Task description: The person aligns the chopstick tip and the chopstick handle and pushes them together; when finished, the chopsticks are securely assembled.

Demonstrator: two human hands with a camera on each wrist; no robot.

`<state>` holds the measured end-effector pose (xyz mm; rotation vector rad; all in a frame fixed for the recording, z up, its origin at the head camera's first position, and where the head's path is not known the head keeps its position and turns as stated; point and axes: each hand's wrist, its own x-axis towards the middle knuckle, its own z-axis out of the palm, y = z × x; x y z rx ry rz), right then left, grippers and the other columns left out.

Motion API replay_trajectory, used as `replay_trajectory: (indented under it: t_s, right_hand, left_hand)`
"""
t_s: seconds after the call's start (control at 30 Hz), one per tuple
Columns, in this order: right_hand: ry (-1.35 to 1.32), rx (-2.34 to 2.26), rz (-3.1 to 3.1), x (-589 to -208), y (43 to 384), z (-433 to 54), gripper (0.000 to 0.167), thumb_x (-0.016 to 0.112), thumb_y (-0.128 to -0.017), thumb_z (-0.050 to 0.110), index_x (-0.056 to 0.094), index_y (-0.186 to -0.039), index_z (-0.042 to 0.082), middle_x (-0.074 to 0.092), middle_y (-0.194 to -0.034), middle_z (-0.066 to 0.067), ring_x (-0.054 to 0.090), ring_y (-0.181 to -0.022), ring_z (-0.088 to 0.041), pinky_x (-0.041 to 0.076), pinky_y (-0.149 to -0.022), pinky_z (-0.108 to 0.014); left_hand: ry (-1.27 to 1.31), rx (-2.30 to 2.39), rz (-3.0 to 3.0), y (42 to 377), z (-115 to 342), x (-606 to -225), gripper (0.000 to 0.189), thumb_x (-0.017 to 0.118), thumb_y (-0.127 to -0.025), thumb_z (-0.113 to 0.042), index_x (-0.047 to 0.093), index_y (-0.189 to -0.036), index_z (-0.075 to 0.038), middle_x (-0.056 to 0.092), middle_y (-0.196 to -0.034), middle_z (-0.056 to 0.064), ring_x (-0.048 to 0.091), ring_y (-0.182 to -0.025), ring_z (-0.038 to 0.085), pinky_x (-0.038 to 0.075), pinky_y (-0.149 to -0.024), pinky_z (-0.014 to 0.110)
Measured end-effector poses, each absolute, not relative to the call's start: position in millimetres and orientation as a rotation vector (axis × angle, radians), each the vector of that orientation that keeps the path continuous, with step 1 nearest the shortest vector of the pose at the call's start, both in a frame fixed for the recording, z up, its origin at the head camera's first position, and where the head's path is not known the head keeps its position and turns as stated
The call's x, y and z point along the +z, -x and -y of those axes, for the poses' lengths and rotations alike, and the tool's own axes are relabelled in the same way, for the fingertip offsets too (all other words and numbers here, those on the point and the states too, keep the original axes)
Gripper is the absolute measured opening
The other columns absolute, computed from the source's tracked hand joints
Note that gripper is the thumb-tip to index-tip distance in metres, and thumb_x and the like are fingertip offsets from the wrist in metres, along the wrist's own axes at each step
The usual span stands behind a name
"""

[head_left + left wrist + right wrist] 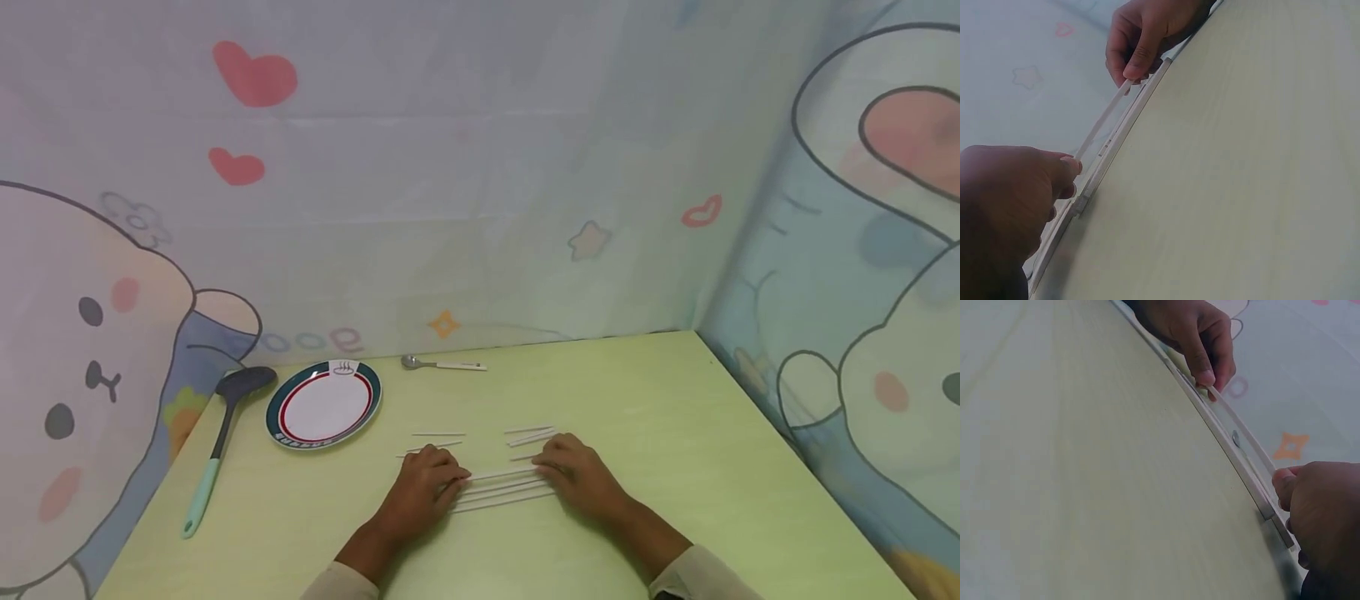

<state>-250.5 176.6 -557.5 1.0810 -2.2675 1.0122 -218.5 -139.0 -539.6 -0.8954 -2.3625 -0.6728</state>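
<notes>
Thin straight white stick [501, 474], material unclear, spanned gap between hands over pale yellow-green flat tabletop [645, 400]; long axis crosswise, right part slightly farther out. Left hand [427, 483] pinched its left part, right hand [576, 472] its right, fingertips closed; neither nearer.

On pale yellow-green table [750, 467], at far left: black ladle with mint-green handle [222, 437]. Just right of it: round white plate with dark green rim [326, 407]. Farther right, near back edge: metal spoon with white handle [459, 366]. Between left hand [429, 483] and right hand [579, 475]: long thin white stick [501, 474]; before it, other long white sticks [504, 502]; behind it, short white sticks [438, 434] in two groups, left and right.
</notes>
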Motion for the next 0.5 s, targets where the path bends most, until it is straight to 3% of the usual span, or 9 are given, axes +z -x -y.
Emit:
replay_trajectory:
  t_s: [0.2, 0.5]
  right_hand:
    - [-1.054, 0.936, 2.342, -557.5, 250.0, -177.3, 0.011, 0.077, -0.098, 0.006, 0.083, -0.107, 0.008, 0.072, -0.099, 0.001, 0.055, -0.09, -0.008, 0.049, -0.08, -0.029]
    - [-0.992, 0.953, 2.398, -556.5, 248.7, -176.7, 0.01, 0.076, -0.1, 0.006, 0.083, -0.105, 0.01, 0.07, -0.101, 0.004, 0.052, -0.094, -0.007, 0.048, -0.082, -0.029]
  left_hand:
    - [0.894, -0.661, 2.408, 217.1, 140.1, -541.4, 0.009, 0.084, -0.094, -0.011, 0.085, -0.099, -0.017, 0.072, -0.096, -0.004, 0.059, -0.094, 0.013, 0.043, -0.086, 0.042]
    - [0.866, -0.667, 2.448, 216.6, 140.4, -539.4, 0.008, 0.082, -0.095, -0.011, 0.085, -0.1, -0.017, 0.072, -0.098, -0.004, 0.06, -0.099, 0.015, 0.043, -0.087, 0.045]
